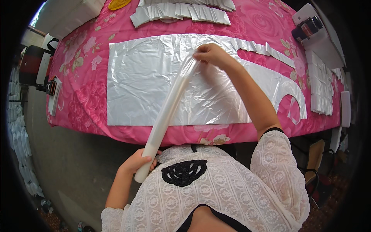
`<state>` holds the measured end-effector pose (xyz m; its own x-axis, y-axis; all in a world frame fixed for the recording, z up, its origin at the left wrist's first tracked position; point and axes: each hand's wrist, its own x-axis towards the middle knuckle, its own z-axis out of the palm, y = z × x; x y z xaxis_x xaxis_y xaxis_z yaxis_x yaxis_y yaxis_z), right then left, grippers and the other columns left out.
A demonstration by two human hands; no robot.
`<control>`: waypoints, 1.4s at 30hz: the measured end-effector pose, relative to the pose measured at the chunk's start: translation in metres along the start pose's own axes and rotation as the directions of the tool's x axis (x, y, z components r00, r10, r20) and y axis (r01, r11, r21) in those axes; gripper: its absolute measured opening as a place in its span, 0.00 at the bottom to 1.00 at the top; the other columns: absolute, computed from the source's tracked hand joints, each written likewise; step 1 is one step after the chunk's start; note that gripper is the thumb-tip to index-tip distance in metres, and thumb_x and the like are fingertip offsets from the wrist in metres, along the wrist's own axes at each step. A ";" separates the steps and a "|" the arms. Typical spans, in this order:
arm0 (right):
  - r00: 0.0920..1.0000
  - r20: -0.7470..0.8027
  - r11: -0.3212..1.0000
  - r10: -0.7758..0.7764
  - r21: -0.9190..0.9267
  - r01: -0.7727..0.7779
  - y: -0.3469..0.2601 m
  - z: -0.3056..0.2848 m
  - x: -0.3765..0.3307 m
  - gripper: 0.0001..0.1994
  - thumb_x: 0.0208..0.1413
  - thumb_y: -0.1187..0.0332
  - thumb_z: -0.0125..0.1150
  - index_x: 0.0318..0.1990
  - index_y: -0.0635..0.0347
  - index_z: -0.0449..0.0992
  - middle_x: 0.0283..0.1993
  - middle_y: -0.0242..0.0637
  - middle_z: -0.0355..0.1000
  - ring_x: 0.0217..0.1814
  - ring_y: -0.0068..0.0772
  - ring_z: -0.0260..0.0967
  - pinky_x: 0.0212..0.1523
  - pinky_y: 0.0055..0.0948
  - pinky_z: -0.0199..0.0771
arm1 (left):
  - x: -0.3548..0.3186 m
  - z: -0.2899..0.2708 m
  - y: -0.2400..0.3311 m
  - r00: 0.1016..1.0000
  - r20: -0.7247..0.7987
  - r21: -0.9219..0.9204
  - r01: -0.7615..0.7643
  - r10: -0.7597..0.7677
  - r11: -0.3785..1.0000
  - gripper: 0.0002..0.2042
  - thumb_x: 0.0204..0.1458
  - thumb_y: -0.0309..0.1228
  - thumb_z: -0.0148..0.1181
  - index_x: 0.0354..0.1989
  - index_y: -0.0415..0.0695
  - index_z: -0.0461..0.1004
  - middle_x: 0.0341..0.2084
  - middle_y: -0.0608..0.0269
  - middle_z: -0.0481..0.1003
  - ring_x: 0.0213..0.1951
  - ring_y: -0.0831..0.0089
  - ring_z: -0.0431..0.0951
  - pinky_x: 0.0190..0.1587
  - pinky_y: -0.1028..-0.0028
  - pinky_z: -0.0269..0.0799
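My left hand (139,160) is wrapped round the lower end of a long roll of white plastic film (164,120), close to my waist. The roll slants up and away over the table. At its far end my right hand (210,56) pinches the gathered, see-through film between thumb and fingers. Below the roll and my right hand, shiny white plastic aprons (135,81) lie flat, with curved cut-outs and narrow straps toward the right. How many layers lie there I cannot tell.
A pink floral cloth (87,100) covers the table. Folded white plastic packs (185,11) lie at the back, and more stacked packs (320,83) at the right. A dark bottle (307,29) rests by a white foam box (324,42). Another white box (71,17) stands back left.
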<state>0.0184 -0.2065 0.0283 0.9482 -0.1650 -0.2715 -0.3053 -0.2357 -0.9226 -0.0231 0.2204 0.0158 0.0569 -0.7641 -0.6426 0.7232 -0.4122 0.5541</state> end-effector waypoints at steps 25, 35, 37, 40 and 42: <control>0.972 -0.196 0.991 -0.131 -0.067 0.120 0.022 -0.027 0.036 0.08 0.50 0.69 0.57 0.34 0.65 0.74 0.26 0.30 0.70 0.27 0.19 0.65 0.31 0.21 0.66 | 0.095 0.048 0.166 0.602 0.434 0.893 -0.190 0.670 -0.408 0.22 0.33 0.28 0.65 0.42 0.42 0.71 0.37 0.53 0.72 0.40 0.55 0.72 0.44 0.62 0.67; 0.928 -0.350 0.971 -0.127 -0.234 0.044 0.008 -0.029 0.034 0.19 0.47 0.62 0.60 0.43 0.65 0.70 0.41 0.41 0.69 0.39 0.30 0.68 0.40 0.27 0.68 | 0.105 0.045 0.097 0.767 0.503 0.847 -0.346 0.399 -0.404 0.43 0.41 0.54 0.53 0.57 0.29 0.53 0.60 0.41 0.50 0.63 0.50 0.47 0.63 0.57 0.43; 0.878 -0.464 0.977 -0.120 -0.213 0.021 -0.017 -0.025 0.016 0.30 0.44 0.55 0.63 0.51 0.68 0.65 0.53 0.51 0.62 0.51 0.42 0.65 0.48 0.34 0.67 | 0.105 0.050 0.089 0.793 0.446 0.873 -0.284 0.415 -0.396 0.45 0.41 0.56 0.52 0.58 0.29 0.51 0.61 0.39 0.47 0.64 0.50 0.44 0.63 0.56 0.40; 0.911 -0.361 0.892 -0.199 -0.452 0.016 -0.027 0.007 -0.035 0.28 0.45 0.56 0.63 0.51 0.64 0.66 0.53 0.46 0.65 0.53 0.38 0.64 0.51 0.31 0.65 | 0.109 0.057 0.077 0.787 0.404 0.894 -0.231 0.466 -0.384 0.45 0.40 0.57 0.52 0.58 0.28 0.51 0.61 0.39 0.47 0.64 0.49 0.44 0.63 0.56 0.40; 0.906 -0.129 0.706 -0.404 -0.673 0.220 -0.006 0.042 -0.077 0.26 0.45 0.58 0.63 0.51 0.60 0.67 0.49 0.46 0.66 0.48 0.44 0.65 0.52 0.35 0.64 | 0.113 0.063 0.069 0.775 0.388 0.902 -0.208 0.499 -0.378 0.45 0.40 0.57 0.52 0.58 0.29 0.51 0.61 0.39 0.47 0.64 0.50 0.44 0.63 0.56 0.40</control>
<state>-0.0491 -0.1522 0.0432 0.9707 -0.1773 0.1621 -0.0668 -0.8473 -0.5269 -0.0103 0.0747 0.0146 0.1380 -0.9903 -0.0159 -0.9061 -0.1328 0.4017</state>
